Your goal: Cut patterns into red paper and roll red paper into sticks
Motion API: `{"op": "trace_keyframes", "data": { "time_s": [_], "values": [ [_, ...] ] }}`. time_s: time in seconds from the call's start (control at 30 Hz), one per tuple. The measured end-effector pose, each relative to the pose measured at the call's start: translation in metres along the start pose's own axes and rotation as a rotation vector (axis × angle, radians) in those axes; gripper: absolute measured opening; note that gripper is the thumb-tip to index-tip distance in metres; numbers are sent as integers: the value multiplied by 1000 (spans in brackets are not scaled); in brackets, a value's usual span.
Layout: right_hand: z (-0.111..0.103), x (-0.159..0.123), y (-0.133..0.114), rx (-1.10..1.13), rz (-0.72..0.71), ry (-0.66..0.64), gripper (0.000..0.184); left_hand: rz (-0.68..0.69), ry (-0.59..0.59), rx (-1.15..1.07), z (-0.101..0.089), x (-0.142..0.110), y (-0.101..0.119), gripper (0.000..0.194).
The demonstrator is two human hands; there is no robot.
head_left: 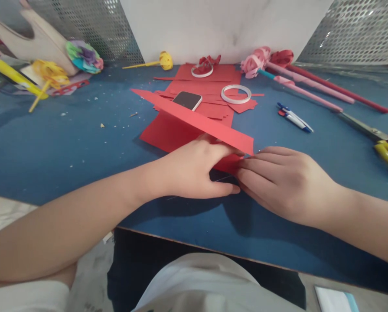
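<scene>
While a folded sheet of bright red paper [197,120] is held over the blue desk [60,138], close to the middle of its near edge, the upper leaf is raised away from the lower one. The left hand [202,167] is slipped between the two leaves; its thumb is kept apart from the fingers, and whether anything is gripped by the covered fingertips cannot be told. The right hand [278,180] is closed, with the right end of the lower leaf pinched at its fingertips.

Behind the sheet, toward the far edge, cut red paper pieces [215,110] are piled, and on them a dark rectangular phone with a pale rim [187,100] and two white ring-shaped rolls [235,101] are laid. Right of the pile, slim blue-and-white pens [294,119] and metal scissors with yellow handles [372,131] are placed. Along the far edge, a pink paper flower [255,60] and a multicoloured paper flower [83,56] are set well apart.
</scene>
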State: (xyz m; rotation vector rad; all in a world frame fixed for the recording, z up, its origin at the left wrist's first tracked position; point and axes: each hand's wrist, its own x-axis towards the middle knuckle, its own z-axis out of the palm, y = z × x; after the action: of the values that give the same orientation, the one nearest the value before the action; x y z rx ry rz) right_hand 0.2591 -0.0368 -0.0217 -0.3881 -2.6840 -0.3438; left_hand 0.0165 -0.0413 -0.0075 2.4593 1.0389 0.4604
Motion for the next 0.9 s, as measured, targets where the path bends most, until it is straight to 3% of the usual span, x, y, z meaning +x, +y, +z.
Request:
{"op": "trace_keyframes", "data": {
  "time_s": [0.3,0.57,0.77,0.9],
  "values": [
    [5,2,-1,-27,-4,28,28,-18,32,-10,1,2,0,65],
    [4,0,0,-91,-14,43,30,8,63,-65,1,5,3,28],
    [5,1,0,-144,-40,74,31,-26,133,-75,5,4,1,28],
    [6,4,2,-159,-48,63,29,-34,128,-71,5,5,1,11]
  ]
}}
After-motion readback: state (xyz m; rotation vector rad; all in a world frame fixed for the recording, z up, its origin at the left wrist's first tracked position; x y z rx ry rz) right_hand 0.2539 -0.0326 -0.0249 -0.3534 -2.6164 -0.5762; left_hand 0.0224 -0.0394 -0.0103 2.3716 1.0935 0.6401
